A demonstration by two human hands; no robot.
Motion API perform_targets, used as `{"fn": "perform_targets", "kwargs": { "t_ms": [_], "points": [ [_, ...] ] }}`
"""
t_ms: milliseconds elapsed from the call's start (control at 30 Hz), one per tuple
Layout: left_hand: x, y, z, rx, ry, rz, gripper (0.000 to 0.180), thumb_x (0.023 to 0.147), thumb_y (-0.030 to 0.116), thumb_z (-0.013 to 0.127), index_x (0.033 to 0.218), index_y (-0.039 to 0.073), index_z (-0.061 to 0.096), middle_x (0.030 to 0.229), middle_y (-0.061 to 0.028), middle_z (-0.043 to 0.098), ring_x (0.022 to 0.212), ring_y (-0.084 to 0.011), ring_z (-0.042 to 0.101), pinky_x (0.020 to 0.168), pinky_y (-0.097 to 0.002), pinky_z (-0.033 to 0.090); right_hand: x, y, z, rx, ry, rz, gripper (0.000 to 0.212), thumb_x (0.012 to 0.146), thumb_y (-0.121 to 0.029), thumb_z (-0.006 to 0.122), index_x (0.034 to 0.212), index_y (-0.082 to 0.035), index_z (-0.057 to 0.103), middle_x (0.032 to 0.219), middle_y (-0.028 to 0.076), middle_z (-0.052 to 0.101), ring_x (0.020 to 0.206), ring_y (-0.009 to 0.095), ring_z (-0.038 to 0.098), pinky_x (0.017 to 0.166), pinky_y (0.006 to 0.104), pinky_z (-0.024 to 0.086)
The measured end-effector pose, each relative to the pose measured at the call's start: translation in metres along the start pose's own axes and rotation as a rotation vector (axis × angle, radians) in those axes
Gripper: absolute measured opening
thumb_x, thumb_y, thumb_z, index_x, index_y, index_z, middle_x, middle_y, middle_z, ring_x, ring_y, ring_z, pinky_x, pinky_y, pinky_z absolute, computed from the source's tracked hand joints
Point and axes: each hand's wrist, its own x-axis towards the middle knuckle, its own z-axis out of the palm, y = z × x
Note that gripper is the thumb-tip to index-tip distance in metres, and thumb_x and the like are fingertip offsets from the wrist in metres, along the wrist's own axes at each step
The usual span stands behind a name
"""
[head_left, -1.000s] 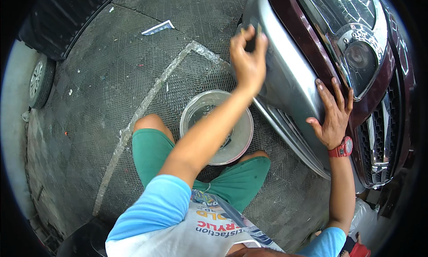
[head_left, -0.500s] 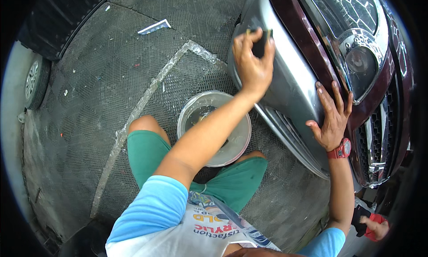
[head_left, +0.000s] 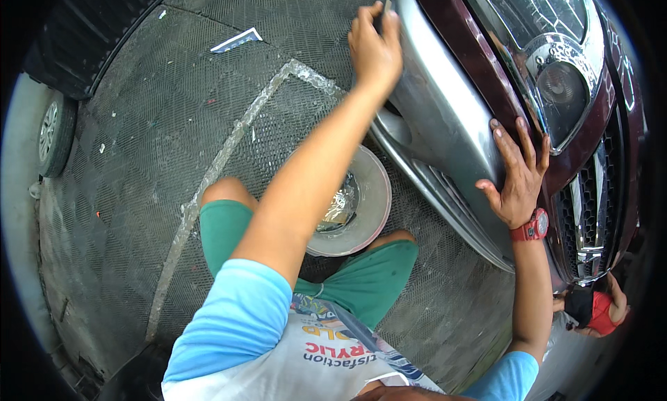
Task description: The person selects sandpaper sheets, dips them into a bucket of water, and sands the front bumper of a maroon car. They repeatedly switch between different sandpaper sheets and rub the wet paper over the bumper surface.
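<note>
My left hand (head_left: 376, 50) is closed on a small flat pad (head_left: 387, 8), dark in the earlier frame and now showing only a thin tan edge. It is at the far, outer end of a silver-grey bumper (head_left: 445, 88), against the bumper's side. My right hand (head_left: 517, 182), with a red watch on the wrist, lies open with spread fingers on the bumper's near part. Its fingertips reach the maroon panel strip (head_left: 479, 57) below the headlight (head_left: 559, 85). Between my knees stands a round grey bucket (head_left: 379, 192) with water in it, partly covered by my left forearm.
The car's dark grille (head_left: 587, 213) with chrome trim is at the right. Behind it a person in red (head_left: 604, 314) is partly visible. The textured dark floor (head_left: 187, 109) has a pale line (head_left: 229, 144) and a paper scrap (head_left: 237, 39). A wheel (head_left: 55, 133) stands far left.
My left hand has slid away from me and slightly left along the bumper with the pad. My right hand stays in place. The person in red shows more at the right.
</note>
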Motion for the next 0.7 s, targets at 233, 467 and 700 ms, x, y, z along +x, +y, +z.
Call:
{"fn": "perform_targets", "kwargs": {
  "t_ms": [233, 467, 700],
  "points": [
    [-0.175, 0.022, 0.011, 0.147, 0.093, 0.142, 0.053, 0.113, 0.028, 0.063, 0.155, 0.002, 0.045, 0.154, -0.0262, 0.049, 0.148, -0.0481, 0.044, 0.125, -0.0648, 0.028, 0.001, -0.002, 0.004, -0.023, -0.002, -0.002, 0.09, 0.1, -0.082, 0.049, 0.165, -0.02, 0.052, 0.159, 0.004, 0.066, 0.165, 0.027, 0.038, 0.139, 0.058, 0.005],
    [-0.03, -0.01, -0.006, 0.026, -0.007, -0.242, 0.048, 0.119, 0.037, 0.052, 0.143, -0.004, 0.051, 0.146, -0.0282, 0.059, 0.139, -0.0429, 0.055, 0.118, -0.0546, 0.043, 0.0, -0.002, 0.002, 0.009, 0.006, 0.004, 0.089, 0.1, -0.082, 0.051, 0.164, -0.02, 0.052, 0.16, 0.003, 0.065, 0.165, 0.026, 0.039, 0.139, 0.0576, 0.005],
    [-0.22, 0.013, 0.018, 0.07, 0.057, 0.0, 0.053, 0.117, 0.026, 0.054, 0.159, -0.002, 0.039, 0.163, -0.0325, 0.039, 0.153, -0.0502, 0.039, 0.128, -0.0626, 0.026, -0.001, 0.0, 0.004, -0.008, 0.013, 0.008, 0.091, 0.098, -0.082, 0.052, 0.165, -0.021, 0.052, 0.159, 0.003, 0.065, 0.165, 0.026, 0.039, 0.139, 0.0579, 0.006]
  ]
}}
